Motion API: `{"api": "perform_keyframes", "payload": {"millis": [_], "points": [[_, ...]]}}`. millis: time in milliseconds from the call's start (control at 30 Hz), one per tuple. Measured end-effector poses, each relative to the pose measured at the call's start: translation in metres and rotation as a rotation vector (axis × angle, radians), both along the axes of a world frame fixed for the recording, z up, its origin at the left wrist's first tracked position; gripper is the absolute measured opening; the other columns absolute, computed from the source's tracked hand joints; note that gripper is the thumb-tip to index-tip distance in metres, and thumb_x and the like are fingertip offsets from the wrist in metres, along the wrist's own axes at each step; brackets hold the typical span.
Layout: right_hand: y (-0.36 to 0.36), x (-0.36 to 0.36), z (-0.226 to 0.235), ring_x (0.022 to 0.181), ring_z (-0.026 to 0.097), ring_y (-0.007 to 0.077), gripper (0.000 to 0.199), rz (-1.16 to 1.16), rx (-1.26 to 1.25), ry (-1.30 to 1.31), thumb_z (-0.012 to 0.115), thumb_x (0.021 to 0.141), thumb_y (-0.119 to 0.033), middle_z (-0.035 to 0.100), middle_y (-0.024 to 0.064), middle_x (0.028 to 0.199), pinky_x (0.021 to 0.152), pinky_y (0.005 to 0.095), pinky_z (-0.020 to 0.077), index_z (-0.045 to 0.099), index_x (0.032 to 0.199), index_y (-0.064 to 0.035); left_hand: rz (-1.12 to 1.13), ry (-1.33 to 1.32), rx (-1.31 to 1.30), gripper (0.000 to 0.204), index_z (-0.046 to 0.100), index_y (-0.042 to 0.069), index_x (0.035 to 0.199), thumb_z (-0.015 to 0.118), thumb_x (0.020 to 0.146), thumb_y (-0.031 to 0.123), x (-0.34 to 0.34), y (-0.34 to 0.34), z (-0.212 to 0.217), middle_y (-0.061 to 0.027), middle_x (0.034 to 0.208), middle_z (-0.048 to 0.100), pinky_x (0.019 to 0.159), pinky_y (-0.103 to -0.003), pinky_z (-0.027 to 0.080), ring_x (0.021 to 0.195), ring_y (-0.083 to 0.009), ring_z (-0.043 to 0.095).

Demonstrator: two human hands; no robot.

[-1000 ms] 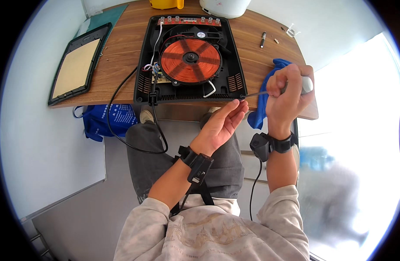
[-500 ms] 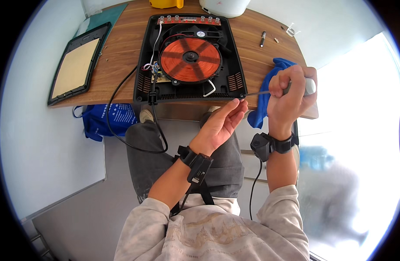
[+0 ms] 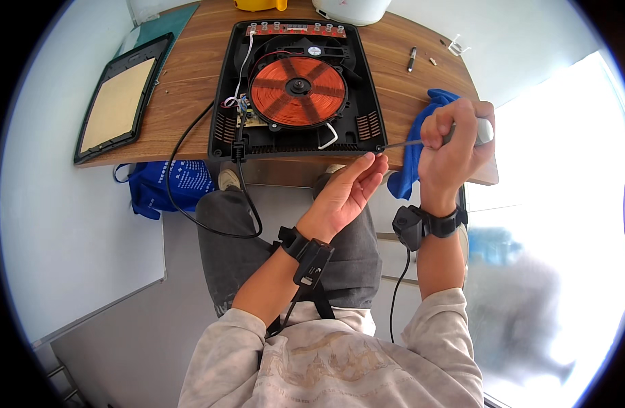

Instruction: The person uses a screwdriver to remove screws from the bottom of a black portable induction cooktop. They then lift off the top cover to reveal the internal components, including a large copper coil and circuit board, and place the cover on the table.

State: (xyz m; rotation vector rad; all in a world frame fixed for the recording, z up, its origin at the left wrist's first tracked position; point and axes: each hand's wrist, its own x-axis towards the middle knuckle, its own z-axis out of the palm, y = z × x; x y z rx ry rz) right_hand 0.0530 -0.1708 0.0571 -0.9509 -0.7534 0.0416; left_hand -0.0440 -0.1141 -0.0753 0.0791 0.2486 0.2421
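My right hand (image 3: 450, 146) is closed in a fist around a screwdriver with a pale grey handle (image 3: 484, 132). Its thin shaft (image 3: 404, 143) points left, and the tip meets the near right corner of an opened induction cooker base (image 3: 293, 145). Just below that corner, my left hand (image 3: 343, 194) has thumb and forefinger drawn together beside the tip; anything between them is too small to make out. Inside the black base lie a round copper coil (image 3: 271, 92), a white bent wire (image 3: 331, 139) and a red circuit strip (image 3: 295, 31) along the far edge.
The cooker's removed top panel (image 3: 118, 105) lies at the left of the wooden table (image 3: 183, 88). A black power cord (image 3: 190, 221) loops below the edge. A blue cloth (image 3: 407, 170) hangs at the right, with a marker pen (image 3: 412, 60) behind. A blue bag (image 3: 164, 190) sits beneath the table.
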Motion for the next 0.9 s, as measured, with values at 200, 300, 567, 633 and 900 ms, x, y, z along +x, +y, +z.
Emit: {"api": "perform_keyframes", "payload": {"millis": [200,300,567,633,900], "points": [[0.001,0.001,-0.004,0.046,0.042,0.0097,0.017,-0.008,-0.013,-0.014,0.056,0.095,-0.003,0.048,0.0042,0.062,0.043,0.0254,0.0323,0.046,0.082,-0.0036,0.004,-0.017,0.022,0.026,0.063,-0.003,0.115,0.069,0.095,0.012,0.001,0.0,-0.001,-0.0107,0.115,0.069,0.085,-0.019,0.06,0.105,-0.0149,0.068],[0.0,0.0,-0.002,0.046,0.042,0.0097,0.016,-0.007,-0.012,-0.019,0.055,0.095,-0.002,0.047,0.0041,0.061,0.043,0.0255,0.0325,0.046,0.081,-0.0036,0.009,-0.013,0.032,0.025,0.063,-0.003,0.116,0.068,0.095,0.011,0.001,0.0,-0.002,-0.0102,0.116,0.068,0.085,-0.019,0.06,0.106,-0.0145,0.067],[-0.001,0.004,0.0,0.045,0.041,0.0102,0.017,-0.021,0.015,0.003,0.055,0.095,-0.004,0.047,0.0044,0.06,0.043,0.0258,0.0326,0.045,0.081,-0.0042,0.013,-0.019,0.05,0.023,0.062,-0.002,0.119,0.062,0.097,0.005,0.004,-0.002,-0.01,-0.0086,0.12,0.066,0.087,-0.019,0.059,0.11,-0.0136,0.065],[-0.001,0.005,-0.002,0.045,0.041,0.0103,0.018,-0.019,0.012,0.014,0.056,0.095,-0.004,0.047,0.0044,0.06,0.043,0.0259,0.0326,0.045,0.081,-0.0043,0.011,-0.007,0.042,0.023,0.062,-0.002,0.12,0.06,0.098,0.005,0.006,-0.002,-0.01,-0.0083,0.12,0.066,0.087,-0.019,0.059,0.111,-0.0136,0.065],[0.001,0.002,0.0,0.045,0.04,0.0104,0.017,-0.017,0.0,0.024,0.056,0.095,-0.004,0.046,0.0042,0.06,0.043,0.0261,0.0325,0.046,0.081,-0.004,0.027,0.03,0.005,0.022,0.063,0.0,0.119,0.06,0.1,0.01,0.013,-0.006,-0.01,-0.0066,0.119,0.067,0.085,-0.019,0.059,0.111,-0.0133,0.065]]}}
